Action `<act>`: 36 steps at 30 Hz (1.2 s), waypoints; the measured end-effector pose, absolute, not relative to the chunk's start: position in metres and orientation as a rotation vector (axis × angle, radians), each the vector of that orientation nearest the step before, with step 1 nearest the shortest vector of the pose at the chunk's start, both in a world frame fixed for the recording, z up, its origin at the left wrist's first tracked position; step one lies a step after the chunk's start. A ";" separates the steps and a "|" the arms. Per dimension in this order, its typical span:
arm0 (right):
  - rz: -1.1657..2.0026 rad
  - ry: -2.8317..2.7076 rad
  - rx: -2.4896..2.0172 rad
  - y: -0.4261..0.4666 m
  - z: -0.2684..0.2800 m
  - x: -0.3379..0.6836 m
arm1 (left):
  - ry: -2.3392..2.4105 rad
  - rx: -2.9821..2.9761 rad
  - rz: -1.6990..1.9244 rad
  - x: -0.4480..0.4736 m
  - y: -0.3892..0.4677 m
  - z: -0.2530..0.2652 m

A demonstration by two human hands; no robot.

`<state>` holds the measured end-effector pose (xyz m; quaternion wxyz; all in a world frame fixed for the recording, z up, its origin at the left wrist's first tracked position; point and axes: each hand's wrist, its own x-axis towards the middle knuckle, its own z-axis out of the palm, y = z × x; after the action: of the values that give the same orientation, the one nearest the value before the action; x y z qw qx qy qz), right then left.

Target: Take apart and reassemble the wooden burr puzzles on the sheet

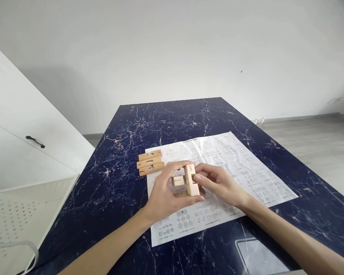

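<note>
Above the printed sheet [218, 152] I hold a wooden burr puzzle [191, 188] made of interlocking notched pieces, one marked "3". My left hand [164, 191] wraps round it from the left, thumb below and fingers above. From the right, my right hand [218, 181] pinches a part of it between thumb and fingers; the gripped end is partly hidden. Left of my hands, three flat notched wooden pieces lie side by side: the top one [143, 156], the middle one [152, 163] marked "2" and the bottom one [157, 168] marked "3". They overlap the sheet's left edge.
The dark blue marble-patterned table [166, 118] reaches toward a white wall [172, 49]. A white cabinet [23, 110] with a black handle stands at the left, above a perforated white surface [14, 214] and a pale cable [25, 243]. A pale rounded-corner object [258, 256] lies near the front right.
</note>
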<state>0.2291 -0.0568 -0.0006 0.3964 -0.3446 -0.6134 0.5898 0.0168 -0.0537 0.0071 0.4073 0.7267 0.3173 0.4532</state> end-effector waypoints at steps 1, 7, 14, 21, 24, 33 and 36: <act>1.498 -1.552 -0.885 -0.057 -0.001 0.229 | 0.796 1.792 1.146 0.016 -0.054 0.007; 1.387 -1.602 -1.072 -0.057 -0.006 0.225 | 0.992 1.765 1.226 0.013 -0.052 0.005; 0.951 -1.887 -1.230 -0.060 -0.007 0.224 | 1.043 1.884 1.149 0.014 -0.053 0.004; 0.951 -1.923 -1.159 -0.057 -0.008 0.225 | 0.824 2.087 1.070 0.015 -0.055 0.006; 0.960 -1.949 -1.135 -0.056 -0.007 0.226 | 0.717 2.107 1.016 0.014 -0.055 0.007; 0.915 -1.996 -1.066 -0.053 -0.011 0.227 | 0.674 2.102 0.833 0.013 -0.057 0.002; 0.921 -1.978 -1.078 -0.052 -0.010 0.228 | 0.617 2.198 0.795 0.014 -0.056 0.005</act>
<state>0.2277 -0.0519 -0.0099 0.3468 -0.4154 -0.7623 0.3550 0.0144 -0.0558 0.0046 0.3542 0.8503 0.2387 0.3076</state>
